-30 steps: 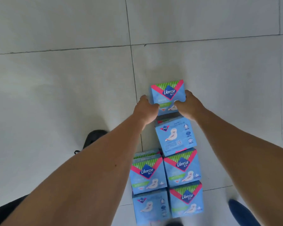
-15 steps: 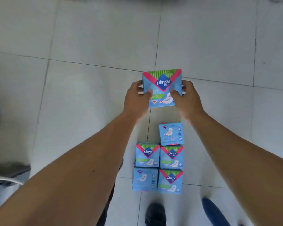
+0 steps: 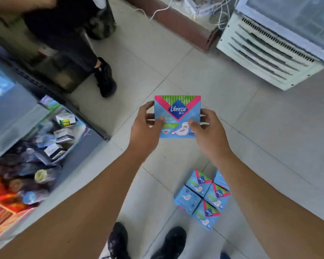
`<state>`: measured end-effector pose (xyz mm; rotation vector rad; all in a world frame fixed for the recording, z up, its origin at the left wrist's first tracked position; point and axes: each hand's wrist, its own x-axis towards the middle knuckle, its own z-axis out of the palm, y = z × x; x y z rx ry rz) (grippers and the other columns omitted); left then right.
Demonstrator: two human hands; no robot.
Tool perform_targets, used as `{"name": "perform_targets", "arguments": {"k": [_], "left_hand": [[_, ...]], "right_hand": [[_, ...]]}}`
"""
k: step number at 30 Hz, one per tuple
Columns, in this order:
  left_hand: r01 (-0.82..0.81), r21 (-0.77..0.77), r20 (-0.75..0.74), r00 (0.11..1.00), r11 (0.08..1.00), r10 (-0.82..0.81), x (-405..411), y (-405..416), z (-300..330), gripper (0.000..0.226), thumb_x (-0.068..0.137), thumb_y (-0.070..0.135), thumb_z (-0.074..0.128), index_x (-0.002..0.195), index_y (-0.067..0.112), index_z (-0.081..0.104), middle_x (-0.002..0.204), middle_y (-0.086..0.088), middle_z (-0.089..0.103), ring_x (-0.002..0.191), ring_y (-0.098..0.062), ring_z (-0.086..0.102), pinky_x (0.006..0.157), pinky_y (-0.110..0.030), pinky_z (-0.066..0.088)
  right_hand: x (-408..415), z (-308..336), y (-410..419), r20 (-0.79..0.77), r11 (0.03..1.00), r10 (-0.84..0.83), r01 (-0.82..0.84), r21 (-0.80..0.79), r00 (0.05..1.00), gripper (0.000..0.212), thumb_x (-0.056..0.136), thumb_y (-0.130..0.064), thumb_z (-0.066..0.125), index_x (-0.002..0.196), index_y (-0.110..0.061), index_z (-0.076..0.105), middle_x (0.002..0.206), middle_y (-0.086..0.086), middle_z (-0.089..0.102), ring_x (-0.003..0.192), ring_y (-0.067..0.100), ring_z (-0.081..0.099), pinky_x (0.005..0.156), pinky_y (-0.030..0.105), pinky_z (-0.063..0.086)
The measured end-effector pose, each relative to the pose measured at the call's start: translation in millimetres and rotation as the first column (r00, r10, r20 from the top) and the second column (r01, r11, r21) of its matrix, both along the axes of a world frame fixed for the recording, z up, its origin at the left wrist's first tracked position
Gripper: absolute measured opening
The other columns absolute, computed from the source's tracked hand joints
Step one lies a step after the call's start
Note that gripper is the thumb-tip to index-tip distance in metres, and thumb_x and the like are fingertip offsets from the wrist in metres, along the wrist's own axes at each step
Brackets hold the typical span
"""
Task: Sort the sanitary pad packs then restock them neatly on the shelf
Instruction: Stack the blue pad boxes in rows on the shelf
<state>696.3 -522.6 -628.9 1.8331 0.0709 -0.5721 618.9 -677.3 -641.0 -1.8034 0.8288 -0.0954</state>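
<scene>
1. Both hands, left hand and right hand, pinch one pack by its sides, now lifted well above the floor.
2. Five packs stay grouped on the tiles.
3. View has swung toward the shelf at left; restocking likely comes next.

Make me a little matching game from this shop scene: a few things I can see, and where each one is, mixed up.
Things:
1. held pack
2. stacked packs
3. white cooler
4. black shoe

Places:
A. floor, lower right
B. upper right
C. between left hand and right hand
D. floor, upper left of the held pack

Pairs: 1-C, 2-A, 3-B, 4-D
</scene>
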Motion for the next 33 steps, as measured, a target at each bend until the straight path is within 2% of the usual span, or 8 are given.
{"name": "perform_targets", "arguments": {"k": [4,8,11,14,18,23,28,33], "left_hand": [[-0.156,-0.001,0.087,0.984,0.988,0.156,39.6,114.3,24.3,0.042,0.092,0.02,0.063,0.127,0.04,0.051,0.103,0.009,0.069,0.09,-0.008,0.068,0.073,-0.038,0.06],[-0.279,0.03,0.164,0.949,0.96,0.27,71.4,216.3,48.8,0.04,0.093,0.018,0.062,0.128,0.033,0.051,0.094,0.013,0.063,0.072,0.01,0.061,0.059,-0.015,0.052],[-0.365,0.064,0.177,0.92,0.929,0.349,88.9,279.5,54.9,0.035,0.092,0.024,0.065,0.123,0.033,0.053,0.1,0.013,0.064,0.085,0.0,0.064,0.074,-0.03,0.058],[-0.455,0.053,0.174,0.881,0.889,0.44,102.2,320.3,50.7,0.034,0.091,0.022,0.066,0.12,0.035,0.054,0.1,0.016,0.064,0.093,-0.001,0.063,0.073,-0.022,0.057],[-0.561,0.05,0.202,0.816,0.827,0.541,116.8,346.4,37.5,0.038,0.09,0.018,0.068,0.125,0.025,0.055,0.103,0.014,0.065,0.091,0.005,0.061,0.058,-0.006,0.048],[-0.657,0.098,0.29,0.737,0.748,0.61,138.9,357.2,18.2,0.037,0.087,0.021,0.07,0.121,0.024,0.057,0.102,0.021,0.065,0.096,0.008,0.059,0.076,-0.006,0.045],[-0.738,0.095,0.362,0.65,0.668,0.668,155.7,357.8,8.4,0.04,0.087,0.013,0.07,0.124,0.022,0.058,0.105,0.02,0.063,0.097,0.011,0.057,0.072,0.001,0.041],[-0.758,0.105,0.391,0.627,0.644,0.674,165.1,360.0,1.8,0.04,0.086,0.013,0.072,0.123,0.02,0.058,0.103,0.02,0.064,0.094,0.017,0.058,0.071,0.001,0.043]], "right_hand": [[68.1,19.5,101.0,0.035,0.985,0.174,-0.173,-0.012,0.984,0.02,0.091,-0.025,0.062,0.107,-0.031,0.052,0.095,-0.018,0.064,0.082,0.006,0.068,0.059,0.009,0.046],[126.6,37.9,195.2,0.075,0.94,0.34,-0.34,-0.015,0.937,0.023,0.092,-0.027,0.063,0.113,-0.026,0.054,0.103,-0.012,0.066,0.087,0.009,0.069,0.058,0.009,0.047],[160.5,47.2,252.0,0.093,0.886,0.465,-0.462,-0.045,0.881,0.03,0.092,-0.03,0.064,0.118,-0.021,0.053,0.106,-0.012,0.064,0.089,0.002,0.066,0.058,0.007,0.046],[189.0,45.4,289.6,0.098,0.827,0.562,-0.554,-0.094,0.821,0.035,0.092,-0.029,0.065,0.122,-0.017,0.051,0.11,-0.01,0.064,0.091,-0.003,0.062,0.059,0.005,0.044],[229.0,31.0,318.9,0.122,0.737,0.672,-0.643,-0.206,0.731,0.042,0.09,-0.029,0.065,0.127,-0.017,0.051,0.12,-0.005,0.063,0.101,0.005,0.062,0.076,0.017,0.053],[277.9,16.3,339.0,0.159,0.646,0.759,-0.699,-0.308,0.631,0.044,0.089,-0.032,0.064,0.128,-0.015,0.052,0.121,-0.001,0.063,0.11,0.011,0.061,0.085,0.033,0.056],[306.9,2.6,354.4,0.172,0.613,0.785,-0.708,-0.35,0.595,0.036,0.09,-0.024,0.067,0.121,-0.011,0.052,0.111,0.0,0.064,0.102,0.014,0.059,0.079,0.027,0.051],[314.9,-9.0,359.5,0.203,0.623,0.78,-0.7,-0.349,0.592,0.035,0.091,-0.024,0.066,0.12,-0.011,0.051,0.109,-0.003,0.063,0.097,0.006,0.057,0.074,0.019,0.048]]}}
